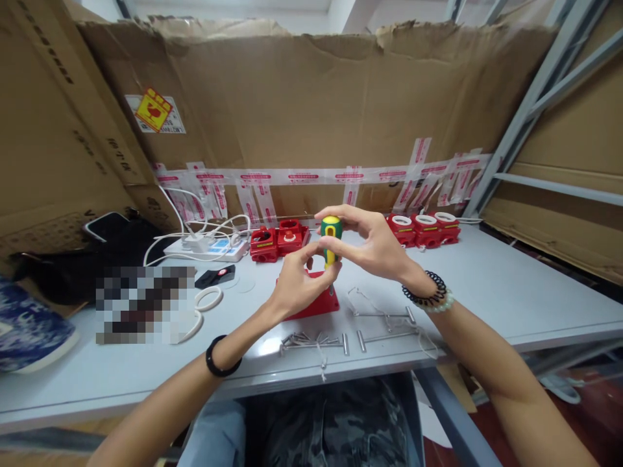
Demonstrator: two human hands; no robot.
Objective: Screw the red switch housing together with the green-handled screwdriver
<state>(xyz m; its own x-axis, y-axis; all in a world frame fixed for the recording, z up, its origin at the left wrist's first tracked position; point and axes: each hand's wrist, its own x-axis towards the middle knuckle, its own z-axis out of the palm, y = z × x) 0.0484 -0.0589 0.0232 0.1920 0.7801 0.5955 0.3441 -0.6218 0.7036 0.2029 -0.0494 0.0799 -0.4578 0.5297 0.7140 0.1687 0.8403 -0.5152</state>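
Note:
A screwdriver with a green and yellow handle [331,228] stands roughly upright over a red plate-like part [316,306] on the table. My right hand [372,243] is closed around the upper handle, thumb in front. Lower down, my left hand [304,279] pinches the base of the handle between thumb and fingers. The screwdriver's tip is mostly hidden behind the left fingers, so its contact with the red part cannot be made out. Metal T-shaped bars [389,337] with white string and a cluster of small metal pieces [309,340] lie near the table's front edge.
Red housings [280,241] stand behind my hands, and more with white rings [426,228] stand at the right rear. White rings [209,298], a power strip [207,246] with cables and a blue patterned item [29,327] are leftward. Cardboard [302,104] walls the back.

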